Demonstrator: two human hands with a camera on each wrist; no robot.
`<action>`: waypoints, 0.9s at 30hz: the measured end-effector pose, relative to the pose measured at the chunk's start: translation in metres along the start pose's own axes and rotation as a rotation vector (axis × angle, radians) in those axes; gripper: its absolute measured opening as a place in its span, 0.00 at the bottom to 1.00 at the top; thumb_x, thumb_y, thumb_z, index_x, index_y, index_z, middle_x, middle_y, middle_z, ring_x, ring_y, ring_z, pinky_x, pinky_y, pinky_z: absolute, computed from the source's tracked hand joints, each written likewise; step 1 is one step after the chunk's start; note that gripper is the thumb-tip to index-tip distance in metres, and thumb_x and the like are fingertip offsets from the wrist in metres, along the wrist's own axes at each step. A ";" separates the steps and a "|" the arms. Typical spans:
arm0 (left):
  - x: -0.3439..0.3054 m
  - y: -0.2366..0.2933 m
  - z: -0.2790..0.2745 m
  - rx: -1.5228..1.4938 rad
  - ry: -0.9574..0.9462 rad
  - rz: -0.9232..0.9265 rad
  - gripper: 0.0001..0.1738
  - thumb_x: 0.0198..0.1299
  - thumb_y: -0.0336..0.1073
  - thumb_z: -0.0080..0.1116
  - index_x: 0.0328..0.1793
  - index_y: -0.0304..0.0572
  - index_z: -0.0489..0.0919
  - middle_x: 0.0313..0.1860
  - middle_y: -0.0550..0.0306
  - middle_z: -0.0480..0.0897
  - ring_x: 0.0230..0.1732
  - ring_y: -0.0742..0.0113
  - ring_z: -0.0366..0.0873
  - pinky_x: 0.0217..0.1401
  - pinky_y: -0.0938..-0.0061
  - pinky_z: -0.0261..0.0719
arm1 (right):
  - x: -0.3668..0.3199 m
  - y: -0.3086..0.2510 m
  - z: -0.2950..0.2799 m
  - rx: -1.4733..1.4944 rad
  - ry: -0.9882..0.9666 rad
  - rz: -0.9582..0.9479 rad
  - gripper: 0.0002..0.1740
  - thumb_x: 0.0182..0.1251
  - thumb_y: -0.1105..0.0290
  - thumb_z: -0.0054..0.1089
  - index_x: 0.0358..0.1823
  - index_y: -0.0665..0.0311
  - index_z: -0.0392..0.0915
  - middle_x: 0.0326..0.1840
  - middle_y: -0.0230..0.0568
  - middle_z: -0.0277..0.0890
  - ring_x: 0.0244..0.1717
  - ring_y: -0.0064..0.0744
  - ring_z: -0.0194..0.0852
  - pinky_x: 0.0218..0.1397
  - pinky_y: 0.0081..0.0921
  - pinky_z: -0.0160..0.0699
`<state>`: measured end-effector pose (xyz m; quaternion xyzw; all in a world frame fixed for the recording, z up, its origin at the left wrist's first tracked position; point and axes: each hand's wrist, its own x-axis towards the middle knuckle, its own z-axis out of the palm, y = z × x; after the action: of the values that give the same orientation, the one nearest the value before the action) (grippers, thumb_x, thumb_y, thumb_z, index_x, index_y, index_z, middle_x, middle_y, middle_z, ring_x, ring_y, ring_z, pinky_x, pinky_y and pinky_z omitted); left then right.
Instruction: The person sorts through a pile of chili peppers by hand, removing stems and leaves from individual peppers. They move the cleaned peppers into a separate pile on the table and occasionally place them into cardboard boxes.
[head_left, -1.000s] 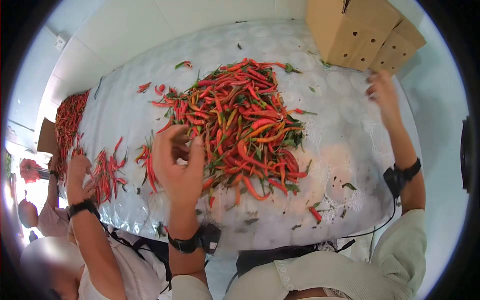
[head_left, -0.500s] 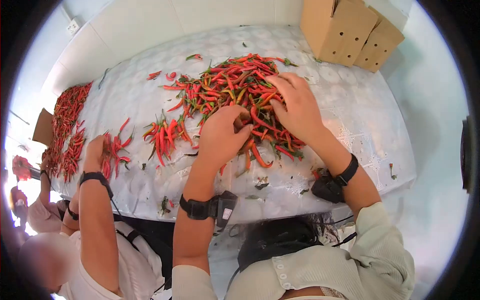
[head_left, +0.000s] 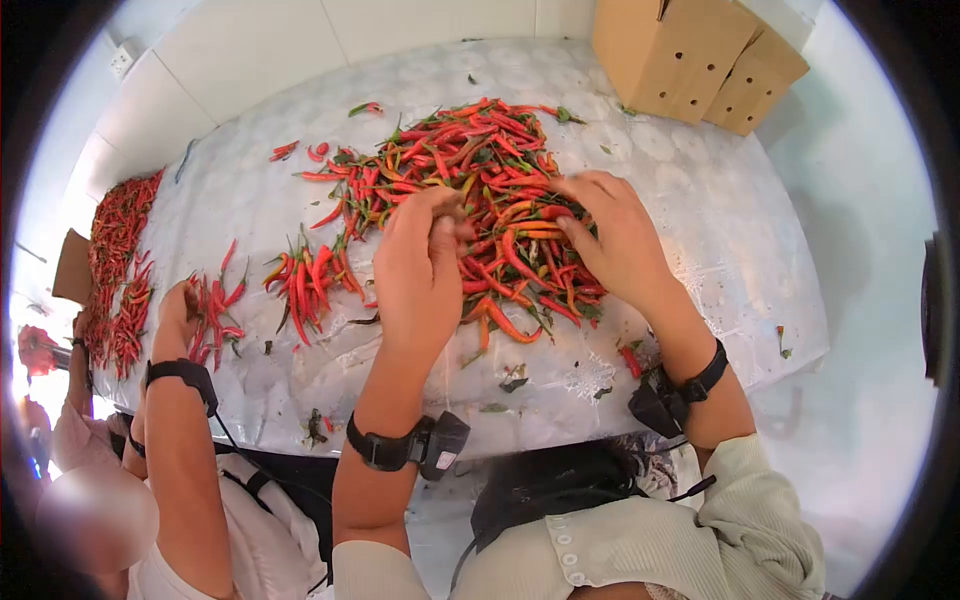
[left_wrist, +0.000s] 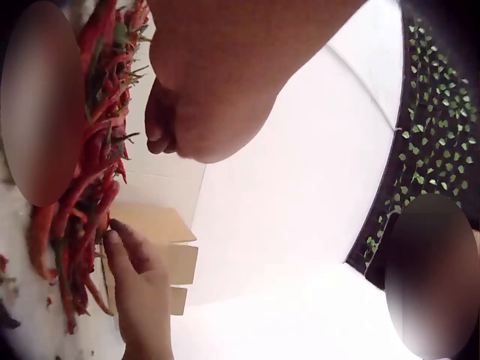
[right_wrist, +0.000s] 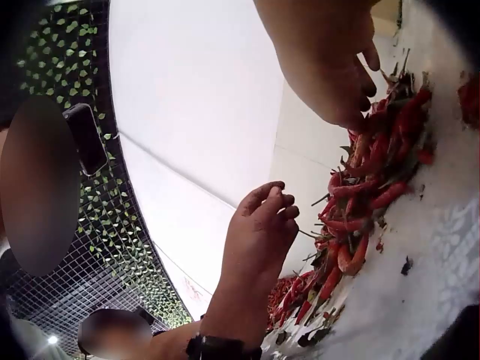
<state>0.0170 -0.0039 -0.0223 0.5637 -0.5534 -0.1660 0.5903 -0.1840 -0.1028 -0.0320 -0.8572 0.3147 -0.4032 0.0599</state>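
Observation:
A big heap of red chili peppers (head_left: 500, 250), mixed with some orange ones and green stems, lies on the plastic-covered table. My left hand (head_left: 415, 265) is over the heap's left side, fingers curled in toward the thumb. In the right wrist view the left hand (right_wrist: 259, 236) shows up raised with bent fingers; I cannot tell whether a chili is hidden inside it. My right hand (head_left: 625, 240) is at the heap's right edge, thumb and fingers spread apart over the chilies. The right wrist view has the right hand (right_wrist: 337, 67) with its fingertips right at the peppers.
Smaller chili bunches (head_left: 310, 285) lie left of the heap. Another person's hand (head_left: 178, 315) is at a bunch farther left, beside a long red chili pile (head_left: 120, 250). Cardboard boxes (head_left: 690, 60) stand at the back right. Loose leaf scraps (head_left: 513, 384) dot the near side.
My right hand came in from beside the boxes to the heap's right edge. The left hand moved right over the heap, then slightly up and left.

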 end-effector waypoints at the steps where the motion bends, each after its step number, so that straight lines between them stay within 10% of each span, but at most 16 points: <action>1: 0.000 0.000 0.000 0.022 0.018 0.046 0.19 0.59 0.15 0.45 0.54 0.34 0.77 0.43 0.47 0.80 0.45 0.59 0.82 0.42 0.72 0.83 | 0.000 0.003 0.003 0.032 -0.087 0.011 0.15 0.63 0.72 0.63 0.52 0.61 0.81 0.42 0.47 0.81 0.47 0.52 0.77 0.57 0.42 0.75; 4: 0.003 -0.002 -0.002 0.265 0.001 0.193 0.29 0.42 0.13 0.42 0.54 0.35 0.77 0.50 0.45 0.79 0.59 0.51 0.76 0.55 0.64 0.81 | 0.000 0.010 0.003 0.107 -0.237 0.021 0.16 0.61 0.71 0.64 0.51 0.63 0.81 0.42 0.48 0.81 0.47 0.53 0.77 0.55 0.44 0.75; 9: -0.002 -0.012 0.001 0.339 -0.025 0.278 0.28 0.43 0.19 0.52 0.56 0.38 0.78 0.54 0.45 0.79 0.60 0.45 0.75 0.69 0.55 0.68 | -0.009 0.006 -0.008 0.063 -0.163 0.121 0.12 0.60 0.69 0.65 0.44 0.63 0.81 0.42 0.50 0.81 0.46 0.54 0.78 0.51 0.47 0.77; 12: -0.012 0.008 0.009 0.537 -0.108 0.315 0.22 0.51 0.23 0.61 0.55 0.36 0.79 0.52 0.47 0.80 0.59 0.47 0.75 0.67 0.58 0.70 | -0.007 -0.014 -0.015 -0.147 -0.393 0.217 0.09 0.52 0.68 0.62 0.31 0.65 0.83 0.35 0.53 0.80 0.43 0.53 0.80 0.44 0.48 0.79; 19: -0.011 -0.011 0.017 0.648 -0.381 0.192 0.19 0.56 0.33 0.69 0.53 0.35 0.79 0.48 0.49 0.78 0.50 0.51 0.76 0.55 0.61 0.73 | -0.016 -0.042 0.017 -0.138 -0.111 0.189 0.06 0.55 0.64 0.61 0.27 0.53 0.85 0.33 0.33 0.80 0.46 0.36 0.77 0.49 0.39 0.67; 25: -0.006 -0.021 0.006 0.707 -0.334 0.291 0.17 0.61 0.32 0.67 0.55 0.35 0.80 0.51 0.49 0.80 0.52 0.52 0.76 0.58 0.61 0.74 | -0.017 -0.032 0.003 0.112 0.018 0.293 0.24 0.53 0.66 0.65 0.53 0.61 0.77 0.32 0.39 0.79 0.38 0.44 0.80 0.40 0.40 0.71; 27: -0.006 -0.022 0.007 0.690 -0.310 0.250 0.16 0.64 0.33 0.65 0.55 0.35 0.80 0.52 0.49 0.80 0.54 0.53 0.77 0.60 0.61 0.74 | -0.017 -0.021 -0.012 0.420 0.260 0.419 0.41 0.58 0.71 0.62 0.73 0.66 0.54 0.35 0.48 0.78 0.36 0.50 0.80 0.41 0.44 0.75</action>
<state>0.0182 -0.0094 -0.0453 0.6256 -0.7234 0.0197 0.2915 -0.1905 -0.0741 -0.0280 -0.6839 0.3993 -0.5444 0.2766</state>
